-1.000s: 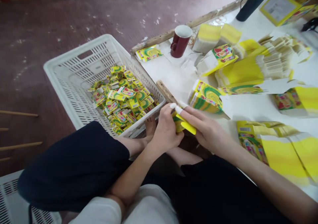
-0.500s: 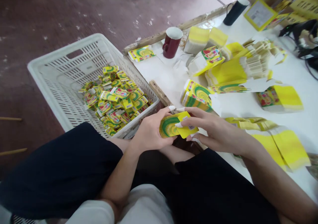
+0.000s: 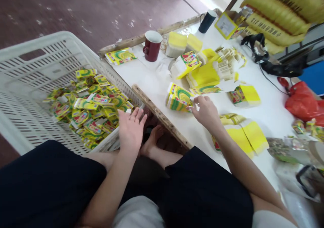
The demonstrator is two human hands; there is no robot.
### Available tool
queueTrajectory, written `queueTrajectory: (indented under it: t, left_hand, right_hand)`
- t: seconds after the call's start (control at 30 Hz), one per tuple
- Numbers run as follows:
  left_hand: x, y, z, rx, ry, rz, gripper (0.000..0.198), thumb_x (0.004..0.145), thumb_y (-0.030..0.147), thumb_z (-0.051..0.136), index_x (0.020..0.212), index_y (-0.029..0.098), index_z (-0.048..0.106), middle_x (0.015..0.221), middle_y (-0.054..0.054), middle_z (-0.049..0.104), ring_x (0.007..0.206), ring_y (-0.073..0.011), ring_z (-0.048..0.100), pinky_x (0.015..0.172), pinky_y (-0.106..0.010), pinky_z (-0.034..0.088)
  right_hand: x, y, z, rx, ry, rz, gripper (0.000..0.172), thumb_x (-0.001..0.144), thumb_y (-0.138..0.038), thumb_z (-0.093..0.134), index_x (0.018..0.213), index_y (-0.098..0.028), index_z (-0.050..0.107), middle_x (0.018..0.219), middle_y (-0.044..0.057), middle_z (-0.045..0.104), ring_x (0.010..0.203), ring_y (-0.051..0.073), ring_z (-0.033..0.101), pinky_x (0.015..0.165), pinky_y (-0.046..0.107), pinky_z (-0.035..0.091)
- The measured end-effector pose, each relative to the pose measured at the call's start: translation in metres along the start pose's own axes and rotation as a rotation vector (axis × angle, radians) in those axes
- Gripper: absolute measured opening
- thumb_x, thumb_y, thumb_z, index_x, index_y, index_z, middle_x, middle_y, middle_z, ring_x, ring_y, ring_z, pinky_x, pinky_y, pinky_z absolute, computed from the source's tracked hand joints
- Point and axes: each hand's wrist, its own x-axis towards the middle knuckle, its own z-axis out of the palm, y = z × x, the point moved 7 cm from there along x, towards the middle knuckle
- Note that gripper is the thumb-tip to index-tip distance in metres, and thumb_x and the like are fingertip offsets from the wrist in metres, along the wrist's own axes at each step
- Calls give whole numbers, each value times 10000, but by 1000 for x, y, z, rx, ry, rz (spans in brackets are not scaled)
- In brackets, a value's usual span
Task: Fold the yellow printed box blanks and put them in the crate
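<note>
My left hand [image 3: 131, 130] is palm up beside the basket's near rim, its fingers apart and nothing in it. A white tip covers its thumb. My right hand [image 3: 206, 113] reaches over the white table, fingers pinched at the right end of a stack of yellow and green printed cartons [image 3: 179, 97]. How many cartons the fingertips grip is hidden. To the left stands a white plastic basket [image 3: 22, 64], holding a heap of small yellow cartons [image 3: 93, 111] with red and green print.
A maroon mug [image 3: 152, 47] and a dark mug [image 3: 207, 21] stand along the table's wooden edge [image 3: 162, 115]. More yellow carton stacks [image 3: 239, 137] lie on the table. Black cables [image 3: 255, 47] and a red plastic bag [image 3: 306, 101] are at the right, with yellow sacks [image 3: 275, 19] behind.
The yellow swirl-printed carton both hands held is no longer in them. My left hand has opened toward the basket; my right has moved to the stack. The view has swung right.
</note>
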Motion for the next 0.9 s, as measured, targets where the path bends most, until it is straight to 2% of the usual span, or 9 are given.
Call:
queueTrajectory:
  t: [0.17,0.3,0.43,0.53,0.6,0.67,0.73,0.83,0.9]
  left_hand:
    - [0,-16,3,102,-142,-60,235,910,376,661,1021,175,611,1114,-78,700,898,-130,700,785,-246,566]
    - [1,-19,3,154,-212,-36,333,820,400,761,998,164,607,1002,-55,735,798,-111,700,704,-223,543]
    - [-7,-28,8,194,-282,-42,482,727,489,844,1006,155,638,919,-49,747,731,-110,687,657,-214,536]
    - [-18,-40,17,273,-421,-87,627,659,572,884,1074,161,658,978,-76,765,786,-135,710,695,-238,561]
    - [-24,-44,23,292,-500,-83,685,654,647,860,1094,159,667,1044,-107,769,899,-191,738,766,-291,591]
    - [-24,-39,22,268,-459,13,671,729,719,764,1087,157,686,1054,-118,771,1032,-249,739,863,-348,602]
    - [-22,-27,14,247,-320,193,642,820,738,656,1117,171,701,1047,-108,777,1139,-277,718,958,-377,587]
    - [-23,-13,1,286,-151,424,619,890,715,580,1237,214,686,1083,-86,782,1183,-276,708,1022,-388,570]
    - [-23,-11,-4,314,-121,472,597,916,690,562,1284,232,673,1094,-82,784,1150,-271,725,1004,-391,585]
  right_hand:
    - [1,4,14,-4,-75,22,234,785,-356,732,890,-219,574,938,111,651,856,277,602,774,415,489]
    - [5,4,7,90,-88,103,350,691,-346,780,837,-249,478,826,43,626,762,239,580,704,369,458]
    - [2,-3,-7,165,-70,144,343,701,-277,738,794,-264,408,707,-7,595,683,214,580,669,349,433]
    - [-6,-27,-19,279,-34,38,280,747,-256,680,833,-261,414,742,-5,621,641,189,584,649,332,443]
    - [-16,-59,-21,364,-116,-149,219,776,-235,648,872,-252,453,747,-12,618,616,170,576,619,308,443]
    - [-31,-95,-17,434,-284,-364,145,805,-188,612,865,-242,491,715,-23,595,613,154,574,597,279,434]
    - [-43,-119,-13,521,-393,-468,116,831,-148,585,845,-233,507,714,-25,585,627,139,573,588,257,435]
    - [-49,-132,-7,683,-391,-440,115,849,-133,588,870,-226,522,800,-6,610,692,133,583,636,254,486]
    - [-50,-133,2,780,-403,-400,113,848,-147,603,894,-222,531,895,18,631,757,140,600,685,271,523]
